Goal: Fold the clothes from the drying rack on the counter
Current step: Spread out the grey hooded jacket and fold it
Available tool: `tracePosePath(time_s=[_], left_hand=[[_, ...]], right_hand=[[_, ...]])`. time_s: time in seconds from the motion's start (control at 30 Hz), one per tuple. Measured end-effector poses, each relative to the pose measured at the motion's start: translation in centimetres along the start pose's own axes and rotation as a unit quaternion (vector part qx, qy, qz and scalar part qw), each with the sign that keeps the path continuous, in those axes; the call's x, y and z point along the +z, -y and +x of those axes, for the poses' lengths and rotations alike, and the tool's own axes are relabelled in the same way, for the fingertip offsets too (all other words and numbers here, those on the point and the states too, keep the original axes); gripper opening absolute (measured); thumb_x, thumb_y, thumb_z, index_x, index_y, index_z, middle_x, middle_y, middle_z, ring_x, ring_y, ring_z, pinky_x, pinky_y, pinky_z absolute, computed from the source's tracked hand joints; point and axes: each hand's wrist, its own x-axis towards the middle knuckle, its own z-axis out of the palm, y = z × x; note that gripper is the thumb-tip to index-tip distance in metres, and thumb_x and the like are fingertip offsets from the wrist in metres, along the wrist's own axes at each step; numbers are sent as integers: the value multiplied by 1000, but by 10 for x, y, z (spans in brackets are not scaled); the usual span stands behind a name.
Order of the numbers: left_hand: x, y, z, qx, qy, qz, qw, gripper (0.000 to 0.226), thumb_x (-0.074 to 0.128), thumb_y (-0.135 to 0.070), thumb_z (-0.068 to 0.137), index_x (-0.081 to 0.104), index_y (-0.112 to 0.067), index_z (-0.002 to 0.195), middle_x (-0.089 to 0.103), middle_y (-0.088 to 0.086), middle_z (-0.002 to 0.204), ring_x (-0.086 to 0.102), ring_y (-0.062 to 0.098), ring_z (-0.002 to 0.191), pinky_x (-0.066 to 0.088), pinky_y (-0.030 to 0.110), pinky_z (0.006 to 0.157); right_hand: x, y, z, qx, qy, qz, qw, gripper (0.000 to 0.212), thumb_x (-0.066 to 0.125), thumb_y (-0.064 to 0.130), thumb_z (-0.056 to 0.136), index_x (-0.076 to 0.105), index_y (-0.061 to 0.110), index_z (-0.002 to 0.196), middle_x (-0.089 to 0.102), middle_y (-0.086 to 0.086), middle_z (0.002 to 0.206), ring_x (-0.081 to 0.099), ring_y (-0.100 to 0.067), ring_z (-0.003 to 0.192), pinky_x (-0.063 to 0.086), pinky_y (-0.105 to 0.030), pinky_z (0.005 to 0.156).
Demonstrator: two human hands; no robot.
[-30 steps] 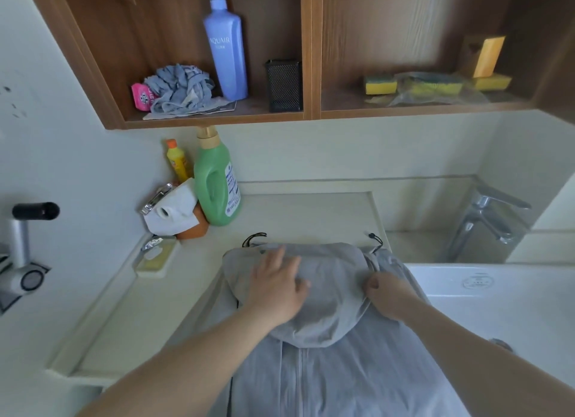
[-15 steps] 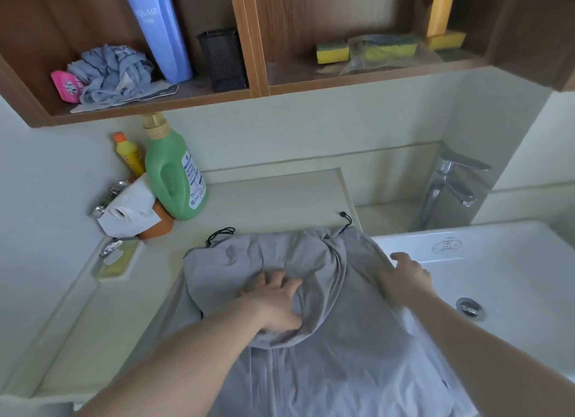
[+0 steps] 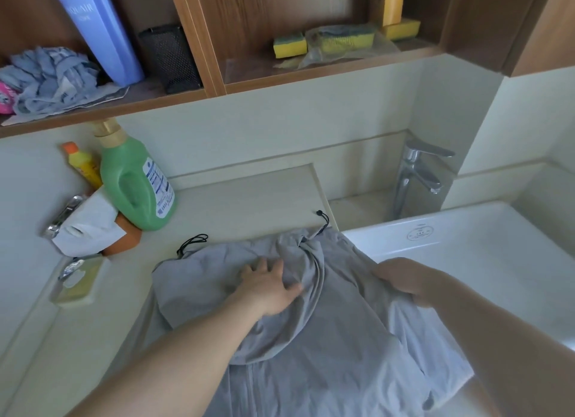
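Clearly my left hand point(image 3: 267, 287) lies flat, fingers spread, on the folded-down hood point(image 3: 236, 279), likely to pin it while I work. The jacket point(image 3: 326, 354) sits lower centre of the frame on the desk point(image 3: 242, 199), its right side spilling over the sink point(image 3: 466, 248). My right hand point(image 3: 404, 279) curls around that edge, probably to fold it inward; its fingertips are hidden under cloth. Sleeves and hem are cut off.

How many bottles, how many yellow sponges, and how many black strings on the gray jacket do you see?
Bottles: 3 (blue bottle, green bottle, small yellow bottle)
Yellow sponges: 4 (flat sponge, bagged sponge, upright sponge, sponge under it)
Black strings: 2 (left string, right string)
Total: 9
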Motion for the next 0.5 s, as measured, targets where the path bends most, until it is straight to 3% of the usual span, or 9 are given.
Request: tracePosePath(time_s=[0.07, 0.13, 0.23, 0.33, 0.4, 0.5], left_hand=[[14, -4, 4, -18, 30, 38, 999, 117, 32, -96, 70, -3, -31, 161, -5, 8, 168, 2, 47, 150, 21, 61, 117], [17, -4, 7, -26, 24, 48, 998, 127, 37, -99, 60, -2, -32, 160, -2, 9, 167, 3, 47, 149, 23, 62, 115], [11, -6, 10, -31, 26, 57, 998, 129, 45, -98, 60, 1, -31, 160, 6, 11, 164, 10, 48, 146, 30, 62, 112], [6, -10, 11, -37, 48, 67, 996, 128, 47, -94, 69, -8, -25, 162, -4, 15, 168, 4, 52, 149, 25, 61, 117], [1, -12, 11, -39, 62, 72, 995, 127, 48, -92, 74, -12, -21, 162, -8, 19, 168, 1, 54, 150, 21, 60, 120], [-5, -15, 8, -39, 73, 79, 993, 125, 47, -90, 77, -13, -20, 162, -10, 19, 168, 1, 54, 150, 18, 57, 123]], right_hand=[[-9, 16, -2, -17, -22, -107, 994, 36, 46, 27, 107, 66, 6, 128, 65, -14, 133, 61, -31, 123, 46, -35, 107], [-27, 40, -6, -56, -60, -244, 966, 39, 37, 26, 110, 61, 7, 135, 57, -12, 144, 52, -28, 133, 39, -31, 107], [-58, 85, -4, -118, -145, -301, 935, 31, 44, 28, 107, 67, 8, 111, 67, -17, 117, 62, -33, 111, 43, -33, 81], [-60, 133, -8, -234, -254, -333, 877, 26, 51, 37, 101, 68, 19, 94, 64, -6, 94, 63, -31, 94, 42, -32, 70], [-43, 153, -12, -288, -295, -316, 854, 21, 52, 40, 97, 69, 27, 99, 64, 1, 93, 61, -27, 92, 45, -34, 71], [-20, 147, -6, -298, -296, -309, 853, 32, 49, 45, 97, 65, 33, 121, 69, -2, 116, 57, -31, 114, 46, -42, 92]])
